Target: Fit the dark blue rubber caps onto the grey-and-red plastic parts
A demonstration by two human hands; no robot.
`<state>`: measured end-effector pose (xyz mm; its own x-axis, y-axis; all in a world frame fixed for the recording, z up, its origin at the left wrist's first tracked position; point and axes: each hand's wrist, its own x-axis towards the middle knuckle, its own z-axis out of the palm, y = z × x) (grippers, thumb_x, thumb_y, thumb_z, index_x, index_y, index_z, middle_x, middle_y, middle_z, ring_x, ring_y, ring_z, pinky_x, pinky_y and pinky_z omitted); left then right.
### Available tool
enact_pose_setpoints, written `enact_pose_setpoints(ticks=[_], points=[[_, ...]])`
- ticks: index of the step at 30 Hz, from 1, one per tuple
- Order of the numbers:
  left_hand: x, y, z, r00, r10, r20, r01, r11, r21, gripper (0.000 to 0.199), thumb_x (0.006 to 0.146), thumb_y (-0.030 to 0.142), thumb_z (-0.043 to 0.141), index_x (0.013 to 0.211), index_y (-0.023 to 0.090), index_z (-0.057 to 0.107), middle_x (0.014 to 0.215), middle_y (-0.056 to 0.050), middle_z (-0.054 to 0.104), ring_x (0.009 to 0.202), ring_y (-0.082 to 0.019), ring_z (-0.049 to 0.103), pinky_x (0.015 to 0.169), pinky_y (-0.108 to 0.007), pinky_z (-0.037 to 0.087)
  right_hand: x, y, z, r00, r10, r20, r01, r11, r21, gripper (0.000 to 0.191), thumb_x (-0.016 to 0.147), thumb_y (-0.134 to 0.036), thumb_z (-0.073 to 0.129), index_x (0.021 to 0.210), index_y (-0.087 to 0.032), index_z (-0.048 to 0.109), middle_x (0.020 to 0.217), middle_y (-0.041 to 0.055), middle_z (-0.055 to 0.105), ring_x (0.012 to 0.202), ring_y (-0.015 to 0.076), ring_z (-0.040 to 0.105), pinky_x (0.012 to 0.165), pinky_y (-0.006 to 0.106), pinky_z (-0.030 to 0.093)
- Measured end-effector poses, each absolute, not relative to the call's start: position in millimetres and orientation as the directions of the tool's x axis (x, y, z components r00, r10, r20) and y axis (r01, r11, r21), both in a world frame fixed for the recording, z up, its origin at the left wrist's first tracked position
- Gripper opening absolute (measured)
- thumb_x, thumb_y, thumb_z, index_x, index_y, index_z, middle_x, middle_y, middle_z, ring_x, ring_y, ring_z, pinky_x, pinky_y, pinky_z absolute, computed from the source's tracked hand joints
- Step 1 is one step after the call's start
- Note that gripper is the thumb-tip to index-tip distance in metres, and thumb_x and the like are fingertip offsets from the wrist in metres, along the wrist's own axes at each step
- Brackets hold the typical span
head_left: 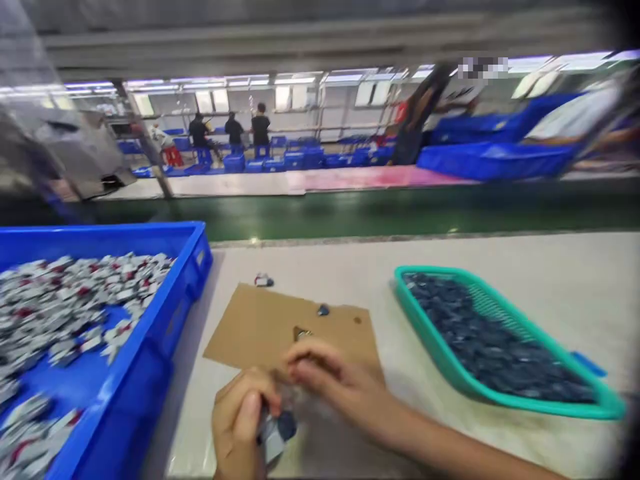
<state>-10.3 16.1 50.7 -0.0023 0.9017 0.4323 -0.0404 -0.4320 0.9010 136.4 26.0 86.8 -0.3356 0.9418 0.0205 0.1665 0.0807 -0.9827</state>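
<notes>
Grasping a grey piece (pixel 274 445) with a dark end, the left grip (pixel 237 417) has its thumb and curled fingers around it, and the piece shows just below the fingertips. The right grip (pixel 327 373) is to the right of the left one, its fingers bent in toward it; blur hides the fingertips, so whether they pinch anything cannot be told.

Beyond both grips, a flat sheet of cardboard (pixel 260 327) lies on the table (pixel 370 270). On it, just past the right grip, is a small dark triangular thing (pixel 301 333), too blurred to name. Farther out sits a small dark blue piece (pixel 324 310), with a dark spot (pixel 357 321) to its right. Beyond the left grip, just past the cardboard's far edge, lies a small white, red and dark piece (pixel 263 281).

To the left of the left grip stands a blue crate (pixel 137 393) with many grey parts (pixel 65 280) inside, bits of red among them. To the right of the right grip, a green basket (pixel 440 357) holds a mass of dark pieces (pixel 480 340); a blue thing (pixel 589 364) is just beside its right side. Well beyond the grips run a green strip (pixel 320 217) and a pinkish surface (pixel 360 177), with blue bins (pixel 313 159) and people (pixel 260 127) behind.
</notes>
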Motion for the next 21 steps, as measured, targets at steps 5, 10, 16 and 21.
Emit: enact_pose_setpoints(ticks=[5,10,16,21], points=[[-11.6,22.9,41.0,0.018,0.870,0.492,-0.167,-0.483,0.860,0.032,0.088,0.031,0.036,0.066,0.018,0.054,0.056,0.000,0.049,0.053,-0.013,0.045,0.050,-0.027,0.033,118.7,39.6,91.7,0.055,0.998,-0.027,-0.234,-0.013,-0.972,0.039,0.080,-0.053,0.050,0.088,-0.016,0.058,0.082,0.0042,0.057,0.076,0.0142,0.054,0.067,0.025,0.044],[-4.5,22.5,42.2,0.083,0.841,0.535,-0.232,-0.506,0.831,0.029,0.090,0.029,0.033,0.071,0.020,0.053,0.062,0.000,0.048,0.057,-0.013,0.045,0.053,-0.028,0.033,95.0,42.5,100.0,-0.021,0.997,-0.078,-0.381,-0.080,-0.921,0.033,0.082,-0.047,0.046,0.087,-0.017,0.058,0.082,0.0034,0.056,0.080,0.0142,0.054,0.072,0.025,0.043],[-2.4,29.2,41.0,0.123,0.840,0.528,-0.192,-0.502,0.843,0.029,0.090,0.031,0.035,0.068,0.021,0.051,0.061,0.001,0.048,0.057,-0.013,0.043,0.054,-0.028,0.033,79.4,50.6,92.3,-0.120,0.990,-0.077,-0.394,-0.119,-0.911,0.033,0.083,-0.046,0.043,0.086,-0.017,0.058,0.080,0.0022,0.055,0.074,0.0126,0.053,0.071,0.024,0.043],[2.4,34.0,37.5,0.086,0.872,0.481,-0.167,-0.464,0.870,0.034,0.092,0.031,0.031,0.063,0.021,0.045,0.057,0.001,0.043,0.055,-0.013,0.041,0.054,-0.029,0.032,79.5,53.7,83.3,-0.131,0.988,-0.076,-0.383,-0.122,-0.916,0.034,0.083,-0.045,0.041,0.078,-0.016,0.057,0.073,0.0019,0.054,0.067,0.0119,0.052,0.064,0.023,0.043]])
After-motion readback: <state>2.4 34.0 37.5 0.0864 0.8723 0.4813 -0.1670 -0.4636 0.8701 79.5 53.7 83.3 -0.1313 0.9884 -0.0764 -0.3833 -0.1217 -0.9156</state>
